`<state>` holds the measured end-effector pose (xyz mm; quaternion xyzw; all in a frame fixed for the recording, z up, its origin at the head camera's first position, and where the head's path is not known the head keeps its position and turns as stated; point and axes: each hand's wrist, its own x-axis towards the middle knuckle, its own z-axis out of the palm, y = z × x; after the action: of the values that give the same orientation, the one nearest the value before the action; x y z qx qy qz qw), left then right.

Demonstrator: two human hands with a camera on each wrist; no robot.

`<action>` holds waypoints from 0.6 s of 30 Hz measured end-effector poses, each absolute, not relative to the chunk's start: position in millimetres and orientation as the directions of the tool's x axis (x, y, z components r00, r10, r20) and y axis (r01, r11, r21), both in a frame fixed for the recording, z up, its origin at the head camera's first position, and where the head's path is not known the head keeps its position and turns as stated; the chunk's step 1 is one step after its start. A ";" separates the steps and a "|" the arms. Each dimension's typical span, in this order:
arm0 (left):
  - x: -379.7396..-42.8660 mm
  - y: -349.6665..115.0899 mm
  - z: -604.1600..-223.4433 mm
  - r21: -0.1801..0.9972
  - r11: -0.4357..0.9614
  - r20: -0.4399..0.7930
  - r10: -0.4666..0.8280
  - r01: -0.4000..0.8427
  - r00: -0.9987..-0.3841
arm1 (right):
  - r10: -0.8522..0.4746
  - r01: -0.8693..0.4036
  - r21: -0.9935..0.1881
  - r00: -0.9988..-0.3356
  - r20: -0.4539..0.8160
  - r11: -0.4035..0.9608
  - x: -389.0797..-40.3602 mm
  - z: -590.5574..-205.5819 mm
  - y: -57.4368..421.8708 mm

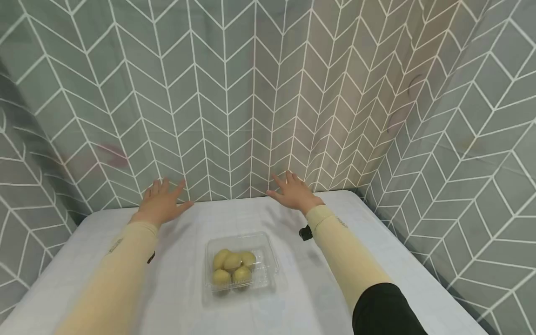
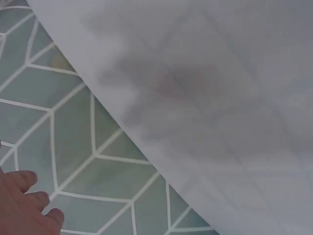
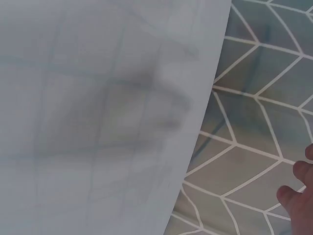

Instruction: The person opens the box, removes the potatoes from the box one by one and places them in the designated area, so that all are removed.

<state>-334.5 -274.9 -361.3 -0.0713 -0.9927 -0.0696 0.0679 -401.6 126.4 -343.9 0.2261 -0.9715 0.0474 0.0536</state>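
Looking down, we see the clear box point(image 1: 265, 263) of round yellow things point(image 1: 232, 261) low in the middle of the frame. It sits below and between our left hand point(image 1: 161, 204) and right hand point(image 1: 295, 193), about as near to each. Both are spread wide and hold nothing.
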 end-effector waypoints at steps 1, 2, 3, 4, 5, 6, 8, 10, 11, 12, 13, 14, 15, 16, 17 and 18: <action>-332.7 -274.8 -362.1 0.126 0.979 0.148 0.142 0.161 -0.979 | -0.443 -0.456 -0.097 -0.887 0.129 0.885 -399.6 -344.4 129.1; -331.3 -274.8 -363.2 0.126 0.977 0.152 0.150 0.170 -0.977 | -0.452 -0.467 -0.124 -0.882 0.132 0.876 -397.7 -345.4 131.9; -329.7 -274.7 -364.5 0.133 0.975 0.159 0.158 0.180 -0.974 | -0.457 -0.474 -0.160 -0.879 0.136 0.866 -395.5 -346.1 134.8; -328.3 -274.8 -366.0 0.144 0.971 0.168 0.165 0.190 -0.972 | -0.462 -0.482 -0.189 -0.876 0.140 0.856 -392.8 -347.0 137.5; -326.3 -274.5 -367.5 0.157 0.968 0.176 0.167 0.195 -0.970 | -0.463 -0.483 -0.220 -0.875 0.140 0.848 -389.4 -347.6 140.2; -324.6 -274.3 -368.9 0.175 0.964 0.184 0.166 0.198 -0.969 | -0.467 -0.488 -0.239 -0.873 0.142 0.839 -386.5 -348.7 142.8; -321.1 -273.1 -371.7 0.207 0.956 0.206 0.163 0.205 -0.965 | -0.478 -0.501 -0.263 -0.866 0.150 0.825 -380.9 -350.9 146.8; -316.9 -271.3 -374.1 0.231 0.950 0.225 0.159 0.211 -0.961 | -0.490 -0.517 -0.264 -0.856 0.164 0.814 -376.1 -353.3 149.6; -314.6 -270.2 -375.0 0.240 0.947 0.234 0.156 0.213 -0.960 | -0.494 -0.523 -0.265 -0.852 0.172 0.810 -374.0 -354.7 150.4; -312.4 -269.0 -375.8 0.244 0.945 0.246 0.159 0.220 -0.956 | -0.500 -0.532 -0.262 -0.846 0.183 0.805 -371.9 -355.8 151.1; -310.0 -267.9 -376.7 0.245 0.943 0.256 0.163 0.227 -0.953 | -0.505 -0.539 -0.260 -0.842 0.190 0.801 -369.7 -357.2 151.9; -307.3 -266.6 -377.2 0.245 0.941 0.264 0.167 0.234 -0.950 | -0.508 -0.544 -0.264 -0.839 0.198 0.796 -367.2 -358.4 152.9; -304.6 -265.6 -377.8 0.243 0.940 0.272 0.170 0.239 -0.947 | -0.509 -0.548 -0.265 -0.836 0.204 0.793 -364.5 -359.5 153.9; -301.7 -264.4 -378.4 0.240 0.939 0.283 0.176 0.248 -0.943 | -0.513 -0.554 -0.272 -0.832 0.211 0.787 -361.7 -360.6 155.0; -298.9 -263.8 -378.8 0.236 0.938 0.294 0.180 0.254 -0.939 | -0.511 -0.554 -0.283 -0.833 0.214 0.783 -358.6 -361.3 155.7; -296.1 -263.2 -379.3 0.229 0.938 0.304 0.186 0.262 -0.934 | -0.511 -0.556 -0.296 -0.831 0.219 0.777 -355.3 -361.9 156.3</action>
<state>-296.1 -263.2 -379.3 -0.1149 -0.9742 -0.1339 0.1403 -355.3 156.3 -361.9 0.2836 -0.9404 0.1767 0.0632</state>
